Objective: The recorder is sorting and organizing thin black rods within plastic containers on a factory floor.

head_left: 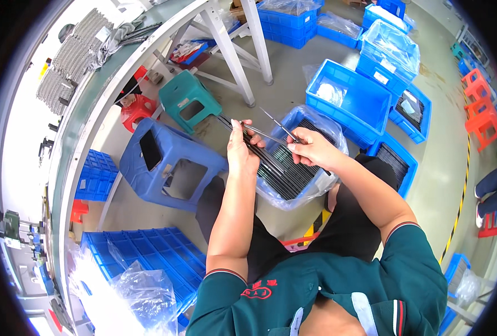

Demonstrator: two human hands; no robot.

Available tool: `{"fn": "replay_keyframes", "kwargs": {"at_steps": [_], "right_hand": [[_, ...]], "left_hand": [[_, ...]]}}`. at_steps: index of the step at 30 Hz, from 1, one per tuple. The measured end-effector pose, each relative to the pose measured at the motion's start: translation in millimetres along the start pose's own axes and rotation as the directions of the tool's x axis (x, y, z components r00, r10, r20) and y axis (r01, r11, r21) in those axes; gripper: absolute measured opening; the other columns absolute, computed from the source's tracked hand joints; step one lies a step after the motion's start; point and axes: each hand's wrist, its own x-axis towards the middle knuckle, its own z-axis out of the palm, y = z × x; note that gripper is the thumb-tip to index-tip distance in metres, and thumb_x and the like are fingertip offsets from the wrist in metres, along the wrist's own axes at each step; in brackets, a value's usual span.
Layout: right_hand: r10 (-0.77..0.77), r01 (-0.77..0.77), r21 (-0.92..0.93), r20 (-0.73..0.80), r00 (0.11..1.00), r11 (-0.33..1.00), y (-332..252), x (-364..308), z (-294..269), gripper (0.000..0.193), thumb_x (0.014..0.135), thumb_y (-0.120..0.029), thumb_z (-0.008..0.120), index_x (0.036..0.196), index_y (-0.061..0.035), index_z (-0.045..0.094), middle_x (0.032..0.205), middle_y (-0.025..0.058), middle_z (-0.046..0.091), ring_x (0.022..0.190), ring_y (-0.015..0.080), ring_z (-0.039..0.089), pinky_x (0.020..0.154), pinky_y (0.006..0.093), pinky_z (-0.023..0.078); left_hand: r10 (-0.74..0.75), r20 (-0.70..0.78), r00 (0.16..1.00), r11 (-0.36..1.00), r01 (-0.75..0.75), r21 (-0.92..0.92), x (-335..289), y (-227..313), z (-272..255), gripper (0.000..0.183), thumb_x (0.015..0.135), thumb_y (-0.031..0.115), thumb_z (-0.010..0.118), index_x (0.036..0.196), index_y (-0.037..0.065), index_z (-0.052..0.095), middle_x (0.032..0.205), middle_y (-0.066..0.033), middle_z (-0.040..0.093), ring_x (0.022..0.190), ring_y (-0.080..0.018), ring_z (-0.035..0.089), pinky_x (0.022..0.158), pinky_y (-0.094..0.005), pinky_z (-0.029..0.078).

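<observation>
In my left hand (pixel 244 147), closed round them, lies a bundle of thin black rods (pixel 271 163) slanting down to the right. My right hand (pixel 311 150) pinches a slim dark tool with a thin pointed shaft (pixel 275 121) that angles up to the left; its exact kind is unclear. One greyish rod (pixel 264 134) spans from my left fingers to my right fingertips. Right under both hands stands a blue crate lined with a clear plastic bag (pixel 338 147). Rows of similar black rods (pixel 286 189) fill it, partly hidden by my hands.
A blue stool (pixel 142 182) with a black phone (pixel 150 150) on it stands left, a green stool (pixel 178 89) behind. Blue crates (pixel 352 92) are stacked at the far right. Along the left runs a workbench (pixel 100 84); more blue crates (pixel 148 252) sit near left.
</observation>
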Motion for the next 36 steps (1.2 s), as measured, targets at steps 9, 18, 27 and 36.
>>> {"fn": "replay_keyframes", "kwargs": {"at_steps": [9,18,27,36], "right_hand": [[0.014,-0.013,0.016,-0.063,0.998,1.0,-1.3,2.0,10.6,0.018,0.091,-0.015,0.05,0.107,-0.0059,0.048,0.064,0.003,0.054,0.045,0.0046,0.04,0.04,0.0192,0.029],[-0.04,0.095,0.366,-0.153,0.987,0.926,-6.2,21.5,18.4,0.017,0.091,-0.011,0.048,0.106,-0.0021,0.05,0.062,0.0042,0.049,0.042,0.0071,0.038,0.036,0.0211,0.028],[-0.094,0.14,0.325,-0.156,0.983,0.935,-13.6,28.7,-24.4,0.024,0.087,-0.024,0.062,0.098,-0.0047,0.055,0.059,-0.0042,0.043,0.045,0.0039,0.035,0.039,0.0188,0.025],[-0.04,0.202,0.348,-0.42,0.906,0.915,-2.9,54.6,-48.7,0.024,0.085,-0.029,0.063,0.076,-0.0092,0.053,0.05,-0.0072,0.035,0.037,0.0045,0.03,0.035,0.0212,0.02]], "left_hand": [[0.05,0.009,0.999,0.988,-0.05,0.145,-10.6,-21.0,13.5,0.028,0.092,0.034,0.054,0.085,0.007,0.056,0.063,0.003,0.038,0.052,-0.0073,0.037,0.047,-0.022,0.035],[0.029,0.146,0.989,0.965,-0.066,0.255,-25.0,-55.4,27.5,0.03,0.094,0.029,0.05,0.075,0.006,0.051,0.054,-0.0014,0.047,0.038,-0.0126,0.044,0.035,-0.0286,0.039],[-0.2,0.17,0.965,0.951,0.15,0.271,-16.9,-31.5,17.3,0.033,0.093,0.035,0.052,0.077,0.006,0.053,0.064,-0.001,0.048,0.05,-0.0114,0.041,0.044,-0.0256,0.035],[-0.568,0.275,0.776,0.782,0.404,0.475,-33.2,-47.9,16.6,0.033,0.089,0.036,0.057,0.078,0.006,0.053,0.065,0.0006,0.045,0.05,-0.009,0.039,0.047,-0.0249,0.035]]}}
